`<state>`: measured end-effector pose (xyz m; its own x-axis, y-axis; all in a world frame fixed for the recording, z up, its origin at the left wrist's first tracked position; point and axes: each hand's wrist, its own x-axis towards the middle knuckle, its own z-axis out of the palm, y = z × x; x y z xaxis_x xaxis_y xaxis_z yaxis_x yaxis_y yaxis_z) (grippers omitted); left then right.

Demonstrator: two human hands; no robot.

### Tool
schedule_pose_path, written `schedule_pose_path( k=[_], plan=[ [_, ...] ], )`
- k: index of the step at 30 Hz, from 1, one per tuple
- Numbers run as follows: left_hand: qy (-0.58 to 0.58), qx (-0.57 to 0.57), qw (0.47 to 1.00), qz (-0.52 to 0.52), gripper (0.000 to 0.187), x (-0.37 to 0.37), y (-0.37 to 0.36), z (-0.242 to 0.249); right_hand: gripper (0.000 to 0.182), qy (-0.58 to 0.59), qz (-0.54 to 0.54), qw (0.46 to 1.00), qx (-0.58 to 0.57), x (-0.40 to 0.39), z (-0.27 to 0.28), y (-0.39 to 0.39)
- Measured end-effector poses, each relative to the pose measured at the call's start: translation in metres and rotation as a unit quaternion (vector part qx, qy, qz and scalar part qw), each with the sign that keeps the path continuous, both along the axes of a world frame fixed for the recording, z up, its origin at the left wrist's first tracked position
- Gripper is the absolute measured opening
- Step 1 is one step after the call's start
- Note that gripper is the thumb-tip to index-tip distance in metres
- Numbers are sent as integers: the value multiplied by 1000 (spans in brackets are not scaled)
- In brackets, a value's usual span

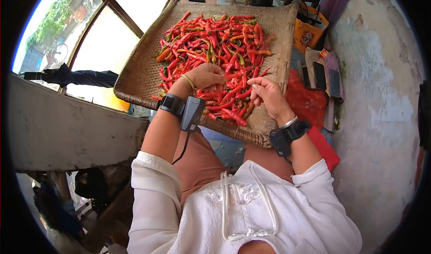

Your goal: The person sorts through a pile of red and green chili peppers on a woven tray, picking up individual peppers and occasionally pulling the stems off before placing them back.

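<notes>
A heap of red chili peppers [220, 38], with a few orange and green ones, lies on a woven basket tray [134, 79] in front of me. Over the near part of the heap is my left hand [208, 75], its fingers closed and pointing right; what they pinch is too small to make out. My right hand [268, 97] is just to the right, at the edge of the peppers, thumb and forefinger pressed together near a red pepper. Its other fingers are curled, and I cannot make out anything held there.
Phones [319, 76] and an orange bag [310, 27] sit right of the tray beside a wall [377, 97]. A red mesh bag [305, 99] is below them. A dark umbrella [85, 78] lies left by the window. At the top, another person's legs show.
</notes>
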<state>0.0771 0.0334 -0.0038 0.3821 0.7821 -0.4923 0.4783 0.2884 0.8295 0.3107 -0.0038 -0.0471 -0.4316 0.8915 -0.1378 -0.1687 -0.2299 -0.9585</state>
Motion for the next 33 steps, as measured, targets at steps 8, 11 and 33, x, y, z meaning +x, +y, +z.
schedule_pose_path(
  k=[8,11,33],
  plan=[
    [110,279,954,29,25,6,10,8,18,-5,-8,1000,2,-1,3,-1],
    [207,285,887,-300,29,32,-15,-41,18,-5,-9,1000,2,-1,3,0],
    [154,303,933,-118,20,27,-57,-6,21,-110,120,985,61,-4,1,-2]
  ],
)
